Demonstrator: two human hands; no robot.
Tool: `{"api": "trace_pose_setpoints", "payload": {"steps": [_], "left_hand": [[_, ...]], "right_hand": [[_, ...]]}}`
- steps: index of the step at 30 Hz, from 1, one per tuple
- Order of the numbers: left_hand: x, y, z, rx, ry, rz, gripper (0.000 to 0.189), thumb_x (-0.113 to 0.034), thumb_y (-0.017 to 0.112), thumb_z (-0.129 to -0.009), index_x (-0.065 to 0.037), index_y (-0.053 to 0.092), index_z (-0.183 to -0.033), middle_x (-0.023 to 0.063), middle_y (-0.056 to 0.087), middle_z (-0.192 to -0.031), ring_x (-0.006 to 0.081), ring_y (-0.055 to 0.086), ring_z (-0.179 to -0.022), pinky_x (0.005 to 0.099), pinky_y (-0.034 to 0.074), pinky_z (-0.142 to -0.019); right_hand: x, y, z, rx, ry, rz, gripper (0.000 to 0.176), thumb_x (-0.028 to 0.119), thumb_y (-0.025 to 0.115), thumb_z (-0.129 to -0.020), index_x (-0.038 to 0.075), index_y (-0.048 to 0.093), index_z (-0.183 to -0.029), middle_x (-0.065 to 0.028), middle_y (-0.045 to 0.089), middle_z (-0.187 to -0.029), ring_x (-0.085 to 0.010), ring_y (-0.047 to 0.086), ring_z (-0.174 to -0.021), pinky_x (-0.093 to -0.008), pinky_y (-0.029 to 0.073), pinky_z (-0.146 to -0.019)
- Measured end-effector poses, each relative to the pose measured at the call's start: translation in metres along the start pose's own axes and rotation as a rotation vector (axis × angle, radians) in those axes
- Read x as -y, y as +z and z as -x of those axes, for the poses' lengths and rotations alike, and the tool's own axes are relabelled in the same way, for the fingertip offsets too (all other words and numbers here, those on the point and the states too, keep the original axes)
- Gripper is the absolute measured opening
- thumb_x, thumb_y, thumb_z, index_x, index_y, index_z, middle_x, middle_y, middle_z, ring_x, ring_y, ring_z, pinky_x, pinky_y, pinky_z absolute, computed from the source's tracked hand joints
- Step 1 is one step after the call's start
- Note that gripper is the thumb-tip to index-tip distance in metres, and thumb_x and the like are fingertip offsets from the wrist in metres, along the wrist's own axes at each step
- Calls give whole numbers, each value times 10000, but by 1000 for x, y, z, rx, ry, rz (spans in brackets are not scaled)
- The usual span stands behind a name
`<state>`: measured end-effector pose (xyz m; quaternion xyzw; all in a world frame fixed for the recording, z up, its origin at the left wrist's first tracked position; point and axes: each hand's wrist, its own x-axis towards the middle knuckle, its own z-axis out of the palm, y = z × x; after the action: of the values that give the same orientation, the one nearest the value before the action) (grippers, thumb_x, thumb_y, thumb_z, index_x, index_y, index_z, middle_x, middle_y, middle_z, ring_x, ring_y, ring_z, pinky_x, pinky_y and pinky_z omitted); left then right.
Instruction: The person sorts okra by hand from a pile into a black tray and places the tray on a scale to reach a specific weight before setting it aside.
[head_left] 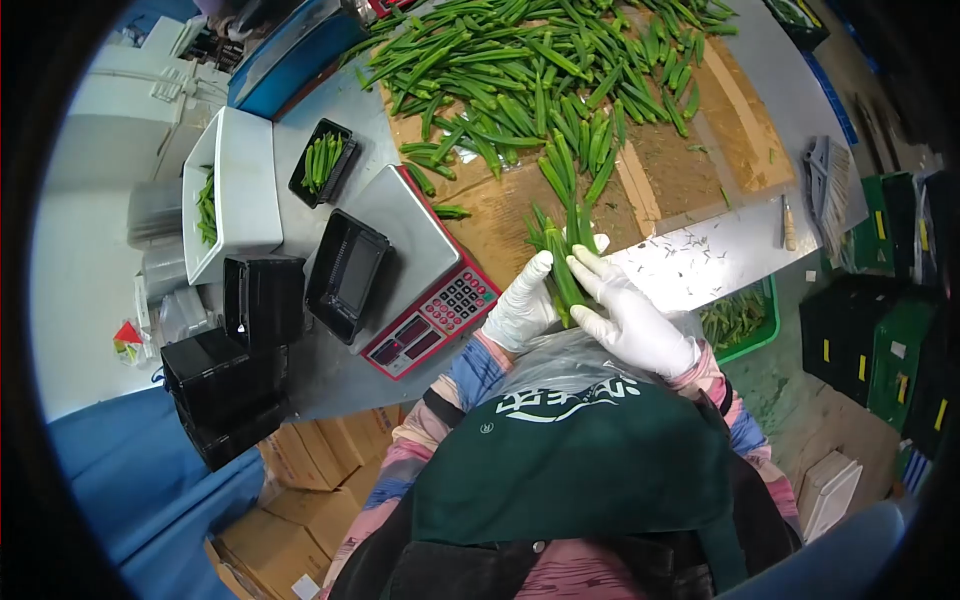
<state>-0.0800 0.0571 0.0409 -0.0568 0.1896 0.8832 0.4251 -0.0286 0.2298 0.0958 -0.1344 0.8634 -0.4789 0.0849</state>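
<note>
Just to the right of the scale (420, 275), a bunch of okra (562, 262) stands nearly upright. It is made of long, slim, ridged green pods packed side by side, with their pointed tips fanning up and away from the person. The lower ends are hidden between the gloves.

The left hand (520, 312), in a white glove, is curled around the bunch from the scale's side, with the fingers closed against the pods and the thumb lying up along them. The right hand (632, 318), also gloved in white, wraps the bunch from the side away from the scale, its fingers laid over the pods and closed on them. The bunch is pinched between both hands, its lower half inside the grip and its upper half sticking out above the fingertips. Both hands hover near the table edge, just off the scale's keypad corner.

On the scale's platform lies an empty black tray (345, 272). Beyond the scale, a second black tray (322, 160) holds a few pods, and further left a white bin (235, 185) holds some more. Up and to the right of the scale, a big loose pile of okra (520, 70) is spread over sheets of cardboard (690, 150). Below and to the left of the scale stand stacked black trays (235, 385).
</note>
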Motion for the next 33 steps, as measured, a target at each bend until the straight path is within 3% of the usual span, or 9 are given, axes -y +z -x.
{"api": "trace_pose_setpoints", "payload": {"steps": [3,6,9,13,18,21,26,30,33], "left_hand": [[2,-10,0,-15,-27,90,808,-526,644,-951,-33,361,-1526,162,478,-1494,287,499,-1349,467,375,-1176],[4,-17,-4,14,32,78,819,-539,633,-953,-25,359,-1528,155,515,-1446,271,513,-1330,465,387,-1164],[2,-18,-2,91,42,155,840,-557,629,-947,-23,352,-1533,138,551,-1384,251,548,-1278,449,416,-1138],[-1,-24,-1,-18,66,87,887,-601,643,-916,-43,349,-1541,100,594,-1279,250,599,-1172,442,531,-993],[-27,-26,7,74,62,298,879,-617,637,-909,-107,335,-1557,64,638,-1231,252,617,-1104,449,522,-910],[-70,-20,38,-11,154,334,855,-621,636,-909,-88,380,-1526,68,645,-1182,255,633,-1072,472,548,-879],[-172,-26,118,-130,412,-91,808,-566,613,-947,-86,355,-1544,65,647,-1212,254,643,-1062,442,552,-877],[-228,-13,175,-542,526,-555,685,-481,589,-991,-19,442,-1473,102,637,-1235,248,637,-1079,393,573,-860],[-262,-30,197,-881,200,-1348,568,-324,642,-997,-9,488,-1444,121,651,-1255,193,618,-1135,361,521,-933]], "right_hand": [[6,4,-8,-187,40,-75,485,112,713,-889,-15,583,-1339,-198,580,-1330,-355,576,-1196,-412,449,-1041],[10,-2,-9,-145,140,-273,428,76,717,-888,16,625,-1301,-153,633,-1252,-287,626,-1116,-357,488,-974],[7,-2,-8,-167,228,-492,340,67,706,-907,36,667,-1244,-98,664,-1194,-197,646,-1035,-301,503,-908],[1,-4,-7,-260,211,-474,231,76,676,-940,60,711,-1168,-36,692,-1115,-107,629,-989,-247,491,-843],[-3,-14,-1,-279,344,-490,197,95,643,-968,57,732,-1140,-33,717,-1071,-99,629,-990,-251,492,-854],[-9,-15,1,-311,342,-526,204,89,633,-977,13,722,-1143,-61,728,-1058,-116,649,-986,-261,499,-874],[-19,-14,9,-304,445,-525,204,76,605,-997,-1,713,-1152,-65,724,-1076,-124,656,-967,-263,506,-888],[-27,-8,8,-290,424,-537,207,70,603,-997,-1,711,-1159,-62,721,-1078,-127,654,-965,-271,508,-900],[-24,-6,4,-255,430,-525,211,69,606,-994,-2,710,-1163,-59,721,-1069,-124,653,-970,-276,507,-906]]}}
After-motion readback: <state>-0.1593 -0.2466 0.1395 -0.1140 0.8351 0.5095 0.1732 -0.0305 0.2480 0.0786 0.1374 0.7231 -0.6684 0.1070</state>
